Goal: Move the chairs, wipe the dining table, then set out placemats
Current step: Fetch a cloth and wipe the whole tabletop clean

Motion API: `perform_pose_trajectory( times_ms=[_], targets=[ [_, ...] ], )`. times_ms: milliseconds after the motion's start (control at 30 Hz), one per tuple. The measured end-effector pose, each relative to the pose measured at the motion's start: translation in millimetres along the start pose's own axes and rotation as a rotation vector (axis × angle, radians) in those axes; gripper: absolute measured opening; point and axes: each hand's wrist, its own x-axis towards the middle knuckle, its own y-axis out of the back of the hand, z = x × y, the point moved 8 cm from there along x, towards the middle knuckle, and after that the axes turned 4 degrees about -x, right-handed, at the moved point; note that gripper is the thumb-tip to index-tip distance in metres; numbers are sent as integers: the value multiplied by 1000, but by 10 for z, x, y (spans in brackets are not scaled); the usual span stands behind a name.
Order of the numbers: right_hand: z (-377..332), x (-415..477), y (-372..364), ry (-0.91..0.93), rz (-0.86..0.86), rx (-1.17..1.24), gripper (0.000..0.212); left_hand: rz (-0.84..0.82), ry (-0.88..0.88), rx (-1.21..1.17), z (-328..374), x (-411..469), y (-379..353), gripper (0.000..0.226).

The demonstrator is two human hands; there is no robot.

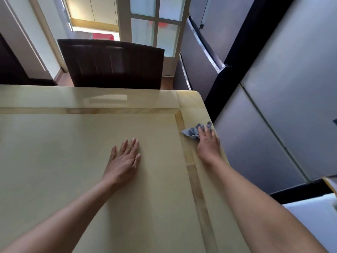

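Observation:
The glossy cream dining table [63, 143] fills the lower left, with a tan inlaid border near its edges. My left hand [125, 157] lies flat on the table's middle, fingers spread, holding nothing. My right hand [207, 143] presses a crumpled grey cloth [193, 131] onto the table near its right edge, close to the far right corner. A dark brown chair [113, 64] stands at the table's far side, its backrest upright against the edge.
A grey refrigerator [273, 106] stands tight against the table's right edge. Behind the chair are a white-framed glass door [155, 24] and a doorway to a bright room. A dark cabinet [11, 70] sits at the far left.

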Motion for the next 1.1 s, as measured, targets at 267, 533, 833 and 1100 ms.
perform_pose_trajectory(
  times_ms=[267,533,833,1100],
  targets=[
    [202,-509,-42,-103,28,-5,65,-44,-31,-164,17,0,32,54],
    [-907,-1716,-333,266,-3,62,66,-12,-87,-78,12,-808,-139,55],
    [-529,-1657,-246,237,-112,-18,65,-50,-66,3,196,-1250,-394,55],
    [1009,-1990,-75,-190,17,-10,68,-74,-54,15,232,-1245,-498,56]
  ],
)
